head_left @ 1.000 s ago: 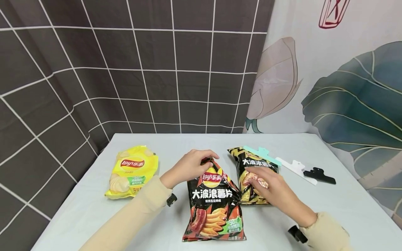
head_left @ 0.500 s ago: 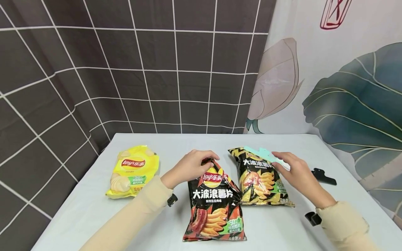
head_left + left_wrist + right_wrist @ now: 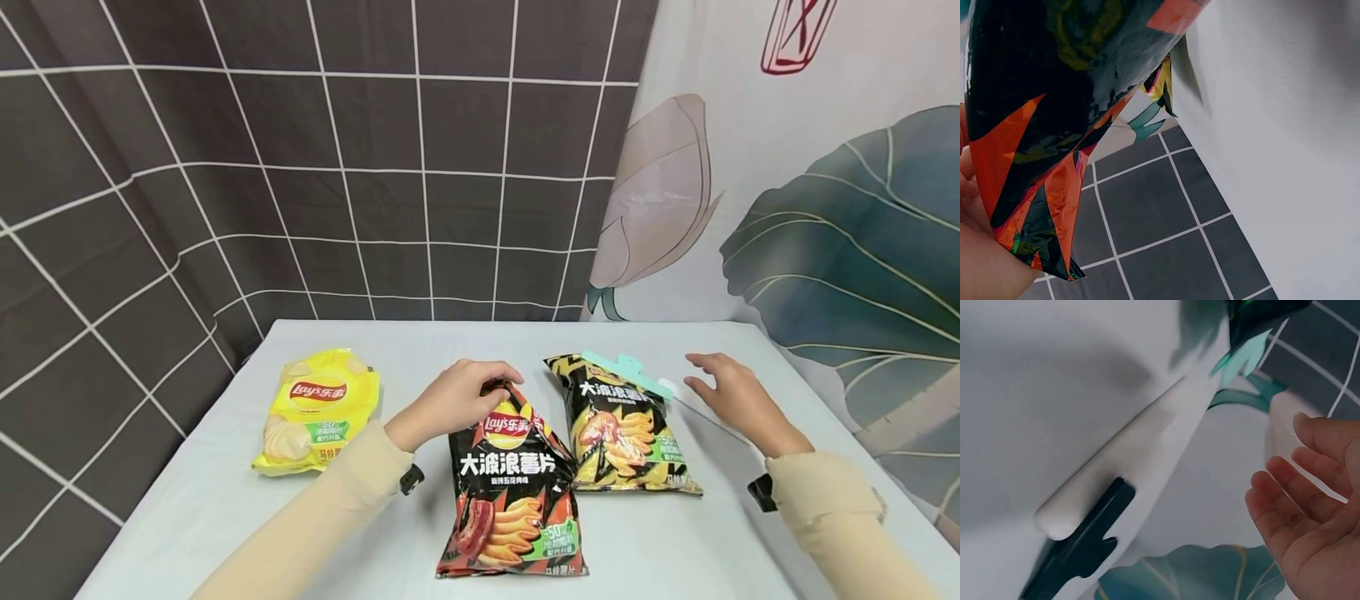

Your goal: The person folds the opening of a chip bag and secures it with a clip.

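Observation:
My left hand [image 3: 457, 400] pinches the folded top corner of a black and red Lay's chip bag [image 3: 513, 500] at the table's front middle. In the left wrist view the bag [image 3: 1116, 50] fills the upper left, with the hand [image 3: 991, 262] at its lower corner. My right hand [image 3: 750, 408] is held over the table at the right, holding nothing, fingers loosely bent. Below it lie a white bag clip [image 3: 1116, 456] and a black bag clip [image 3: 1088, 540]; in the head view the hand covers the black one and most of the white one.
A black and gold chip bag [image 3: 618, 433] lies right of the held bag, a mint-green bag clip [image 3: 626, 369] along its top edge. A yellow Lay's bag [image 3: 318, 408] lies at the left. Behind the white table [image 3: 450, 337] hangs a dark grid curtain [image 3: 375, 208].
My right hand has moved from over the black and gold bag rightward to above the white and black clips. My left hand still pinches the black and red bag, unmoved.

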The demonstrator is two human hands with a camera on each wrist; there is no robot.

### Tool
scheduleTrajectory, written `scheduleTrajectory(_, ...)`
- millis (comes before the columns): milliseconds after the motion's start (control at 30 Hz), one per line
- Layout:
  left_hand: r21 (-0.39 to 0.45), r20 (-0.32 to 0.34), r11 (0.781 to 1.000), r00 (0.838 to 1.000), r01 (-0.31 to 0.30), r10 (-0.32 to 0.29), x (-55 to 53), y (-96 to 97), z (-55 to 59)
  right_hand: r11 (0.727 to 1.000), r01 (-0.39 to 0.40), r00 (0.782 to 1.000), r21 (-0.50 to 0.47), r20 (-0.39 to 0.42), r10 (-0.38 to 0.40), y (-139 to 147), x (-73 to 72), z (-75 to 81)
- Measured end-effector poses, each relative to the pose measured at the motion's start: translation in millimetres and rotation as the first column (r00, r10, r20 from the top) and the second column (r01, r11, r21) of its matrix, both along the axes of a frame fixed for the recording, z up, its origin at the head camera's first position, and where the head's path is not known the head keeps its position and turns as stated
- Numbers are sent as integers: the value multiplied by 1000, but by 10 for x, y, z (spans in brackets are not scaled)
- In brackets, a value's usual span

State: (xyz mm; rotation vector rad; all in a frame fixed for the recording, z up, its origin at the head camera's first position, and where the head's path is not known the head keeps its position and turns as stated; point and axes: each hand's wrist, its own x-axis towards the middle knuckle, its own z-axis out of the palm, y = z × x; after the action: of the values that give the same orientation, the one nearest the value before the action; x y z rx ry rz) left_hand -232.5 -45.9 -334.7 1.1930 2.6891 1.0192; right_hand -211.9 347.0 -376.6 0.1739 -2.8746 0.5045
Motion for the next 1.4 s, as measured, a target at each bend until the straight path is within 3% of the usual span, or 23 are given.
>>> scheduleTrajectory(233,-1,3,1000,1000,-3,3,2,-5,-12,998,54,988,16,146,-56,168,-112,-58)
scheduleTrajectory(500,-13,-18,1000,1000,-20,20,6,-2,-22,995,88,967,47,238,-96,234,-208,-121)
scheduleTrajectory(767,-16,-21,1000,999,-24,23,4,-1,-24,992,93,957,79,268,-111,312,-245,-205)
scheduleTrajectory(1067,-16,-29,1000,999,-21,20,8,-5,-19,989,122,927,80,346,-142,377,-273,-286)
scheduleTrajectory(1400,-16,-27,1000,999,-21,20,6,-7,-8,992,114,931,52,343,-125,379,-284,-284)
